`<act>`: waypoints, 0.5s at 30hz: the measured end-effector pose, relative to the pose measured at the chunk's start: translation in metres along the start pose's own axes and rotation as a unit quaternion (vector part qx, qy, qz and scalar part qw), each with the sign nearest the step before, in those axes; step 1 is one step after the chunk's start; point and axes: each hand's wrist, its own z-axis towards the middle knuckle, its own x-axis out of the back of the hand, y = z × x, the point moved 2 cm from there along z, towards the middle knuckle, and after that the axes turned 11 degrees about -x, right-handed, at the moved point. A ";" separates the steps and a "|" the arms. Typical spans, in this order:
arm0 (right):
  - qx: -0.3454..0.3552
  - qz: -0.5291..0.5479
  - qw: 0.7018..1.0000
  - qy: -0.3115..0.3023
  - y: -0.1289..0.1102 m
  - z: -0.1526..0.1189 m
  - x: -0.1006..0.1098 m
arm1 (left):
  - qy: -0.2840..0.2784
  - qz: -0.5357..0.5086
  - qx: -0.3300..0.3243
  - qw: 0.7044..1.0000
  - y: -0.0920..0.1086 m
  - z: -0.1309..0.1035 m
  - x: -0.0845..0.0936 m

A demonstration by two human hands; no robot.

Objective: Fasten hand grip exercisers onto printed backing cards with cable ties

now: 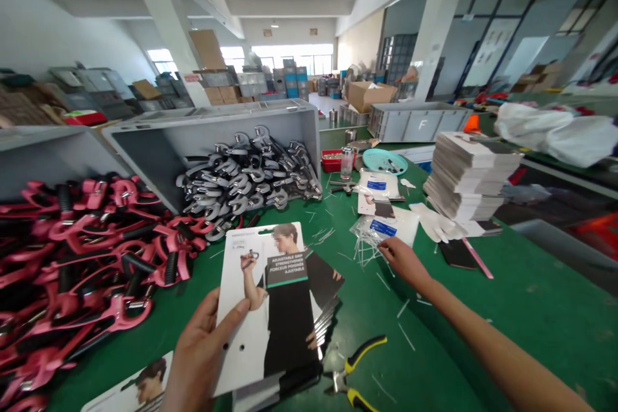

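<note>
My left hand (205,335) grips a printed backing card (284,328) for an adjustable grip strengthener, thumb on its front. A fanned stack of similar cards (333,277) lies behind it. My right hand (403,261) is stretched over the green table, fingertips pinched together at a bunch of thin white cable ties (365,250). These ties spill from an open clear plastic bag (398,225) with a blue label. Whether one tie or several are between the fingers is hard to see. Yellow-and-black cutting pliers (345,376) lie near the front, right of the held card.
Pink hand grips (96,238) heap up at left. Grey hand grips (246,177) fill a tipped grey crate (149,141). A tall stack of cards (466,174), a white glove (437,222), a turquoise plate (385,161) and a glass bottle (346,164) stand farther back. Loose ties litter the table.
</note>
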 end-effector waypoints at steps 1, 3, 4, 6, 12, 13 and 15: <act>0.011 0.008 1.000 -0.017 -0.017 0.005 -0.007 | -0.006 0.012 -0.001 1.000 0.005 0.004 0.005; 0.020 0.014 0.999 -0.043 -0.044 0.015 -0.018 | -0.020 0.037 0.016 0.999 0.010 0.009 0.015; 0.020 0.014 0.998 -0.052 -0.054 0.019 -0.023 | -0.019 0.044 0.032 0.998 0.010 0.011 0.021; 0.015 0.010 0.998 -0.065 -0.069 0.025 -0.034 | 0.002 0.034 0.058 0.998 0.003 0.010 0.034; 0.056 0.026 0.993 -0.105 -0.086 0.017 -0.051 | 0.056 -0.066 0.078 0.993 -0.036 -0.009 0.068; 0.060 0.032 0.993 -0.100 -0.083 0.016 -0.048 | 0.056 -0.067 0.079 0.993 -0.041 -0.012 0.071; 0.043 0.037 0.996 -0.072 -0.074 0.017 -0.041 | 0.057 -0.060 0.077 0.994 -0.049 -0.017 0.075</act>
